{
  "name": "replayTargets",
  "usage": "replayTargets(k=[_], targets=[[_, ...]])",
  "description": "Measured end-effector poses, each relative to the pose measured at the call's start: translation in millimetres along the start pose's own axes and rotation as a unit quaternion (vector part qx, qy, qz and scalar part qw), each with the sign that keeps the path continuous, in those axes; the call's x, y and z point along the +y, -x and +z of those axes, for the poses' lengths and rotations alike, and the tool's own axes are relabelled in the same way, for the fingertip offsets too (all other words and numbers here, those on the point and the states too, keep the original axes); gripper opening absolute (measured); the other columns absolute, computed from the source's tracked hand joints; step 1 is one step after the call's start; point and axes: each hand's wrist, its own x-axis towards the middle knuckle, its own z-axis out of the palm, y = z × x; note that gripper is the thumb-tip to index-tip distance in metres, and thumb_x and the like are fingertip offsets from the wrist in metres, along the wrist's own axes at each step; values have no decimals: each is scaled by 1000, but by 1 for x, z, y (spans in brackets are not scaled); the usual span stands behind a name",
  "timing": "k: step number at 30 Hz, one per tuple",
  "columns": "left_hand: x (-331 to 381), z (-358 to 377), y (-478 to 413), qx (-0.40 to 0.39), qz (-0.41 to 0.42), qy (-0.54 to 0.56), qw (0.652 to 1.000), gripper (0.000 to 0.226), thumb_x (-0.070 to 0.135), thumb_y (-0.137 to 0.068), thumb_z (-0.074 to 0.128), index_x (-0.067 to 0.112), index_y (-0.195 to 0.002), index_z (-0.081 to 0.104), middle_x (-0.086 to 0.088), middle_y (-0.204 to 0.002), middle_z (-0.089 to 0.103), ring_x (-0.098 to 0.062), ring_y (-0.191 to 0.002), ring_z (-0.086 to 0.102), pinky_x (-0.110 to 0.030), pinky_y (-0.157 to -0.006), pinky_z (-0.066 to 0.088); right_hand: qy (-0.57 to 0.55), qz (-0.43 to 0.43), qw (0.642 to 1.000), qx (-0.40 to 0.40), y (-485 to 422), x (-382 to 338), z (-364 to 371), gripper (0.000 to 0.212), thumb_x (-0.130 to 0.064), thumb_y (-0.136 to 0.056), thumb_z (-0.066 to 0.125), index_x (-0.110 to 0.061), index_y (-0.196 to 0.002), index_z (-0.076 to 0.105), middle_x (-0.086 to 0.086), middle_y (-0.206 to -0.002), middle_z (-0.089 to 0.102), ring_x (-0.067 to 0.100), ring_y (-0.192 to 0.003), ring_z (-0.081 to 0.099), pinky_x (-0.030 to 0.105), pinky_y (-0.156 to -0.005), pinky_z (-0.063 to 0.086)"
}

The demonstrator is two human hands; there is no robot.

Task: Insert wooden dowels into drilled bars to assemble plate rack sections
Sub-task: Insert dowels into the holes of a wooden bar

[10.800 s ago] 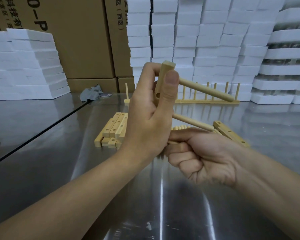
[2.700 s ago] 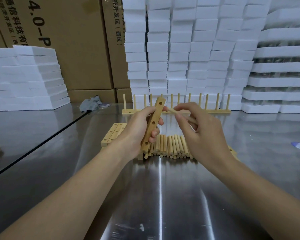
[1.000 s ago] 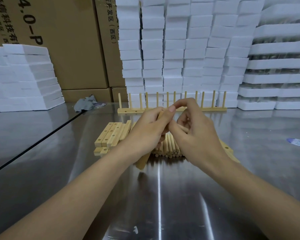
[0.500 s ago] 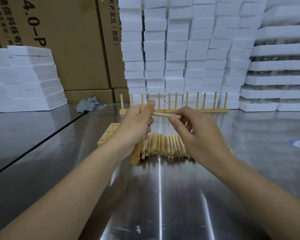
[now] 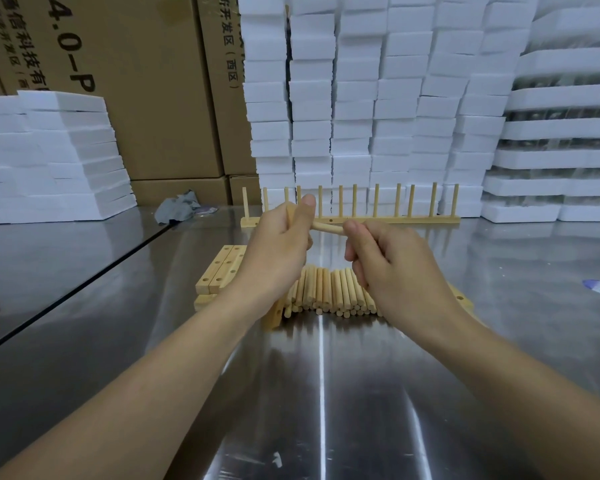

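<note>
- Your left hand [image 5: 278, 251] grips the drilled bar [image 5: 273, 315].
- Your right hand [image 5: 392, 265] pinches a dowel [image 5: 328, 228] pointing 9 o'clock toward it.
- Loose dowels [image 5: 329, 292] lie at 6 o'clock.

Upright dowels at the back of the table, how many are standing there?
12 upright dowels, in one row along the long base bar, left end to right end. The thumb of the left hand overlaps the fourth and could hide another.

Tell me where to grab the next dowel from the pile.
Pinch a top dowel in the pile by its near end, coming from above and in front. They lie packed side by side, ends toward you, so flanks look blocked; tops and near ends are free.
</note>
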Motion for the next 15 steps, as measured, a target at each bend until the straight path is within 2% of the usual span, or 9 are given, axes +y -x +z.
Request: replayTargets(k=[2, 3, 5, 7, 9, 11, 12, 14, 15], targets=[[-2, 0, 1, 48, 73, -71, 994, 51, 50, -111, 50, 6, -84, 46, 10, -62, 41, -9, -52, 34, -25, -53, 34, -138, 114, 983, -40, -1, -2, 0, 49, -47, -109, 45, -19, -72, 59, -5, -50, 49, 9, -41, 42, 21, -41, 37], [-3, 0, 2, 71, 118, -109, 985, 50, 48, -110, 52, 5, -84, 48, 12, -60, 40, -8, -52, 35, -21, -53, 33, -235, 184, 952, -73, -1, -3, -1, 49, -48, -109, 47, -19, -72, 60, -5, -52, 47, 8, -41, 39, 19, -40, 35], [-2, -2, 5, 97, 187, -157, 965, 43, 45, -110, 54, 15, -80, 48, 14, -57, 41, -11, -52, 38, -19, -50, 31, -376, 278, 873, -137, -3, -4, -5, 48, -48, -107, 52, -22, -67, 60, -7, -55, 41, 7, -40, 34, 20, -38, 31], [-1, -4, 5, 103, 216, -170, 956, 41, 44, -111, 53, 24, -77, 44, 14, -56, 42, -11, -52, 39, -19, -50, 30, -422, 307, 836, -171, -5, -2, -8, 48, -48, -105, 55, -23, -64, 61, -8, -55, 38, 7, -40, 33, 21, -37, 29], [-1, -6, 2, 105, 210, -155, 960, 42, 41, -112, 51, 23, -75, 43, 14, -56, 42, -9, -52, 39, -17, -50, 30, -406, 297, 845, -181, -7, -3, -9, 48, -52, -103, 57, -22, -67, 66, -6, -56, 41, 8, -41, 35, 21, -38, 31], [-2, -8, -3, 126, 172, -117, 970, 44, 40, -113, 50, 20, -74, 42, 15, -56, 42, -6, -53, 38, -17, -52, 31, -351, 268, 881, -167, -7, -3, -5, 53, -62, -101, 54, -22, -73, 74, -3, -59, 50, 10, -45, 43, 22, -43, 36], [-3, -11, -6, 143, 140, -86, 976, 44, 40, -113, 49, 20, -74, 42, 14, -58, 42, -6, -55, 37, -22, -56, 35, -288, 243, 914, -149, -6, -4, -3, 56, -67, -100, 49, -24, -77, 76, -3, -61, 56, 10, -48, 49, 24, -48, 41], [-5, -18, -13, 176, 61, -18, 982, 42, 43, -112, 48, 17, -79, 44, 4, -67, 42, -17, -62, 39, -35, -61, 37, -63, 128, 985, -97, 1, 1, 4, 55, -71, -101, 41, -29, -85, 73, -10, -73, 67, 4, -62, 60, 27, -61, 46], [-6, -23, -16, 192, 24, 10, 981, 40, 44, -112, 47, 18, -81, 46, 1, -69, 42, -18, -62, 39, -35, -59, 36, 81, 36, 993, -77, 5, 8, 7, 46, -67, -101, 41, -33, -90, 70, -15, -83, 68, 0, -74, 60, 27, -67, 47]])
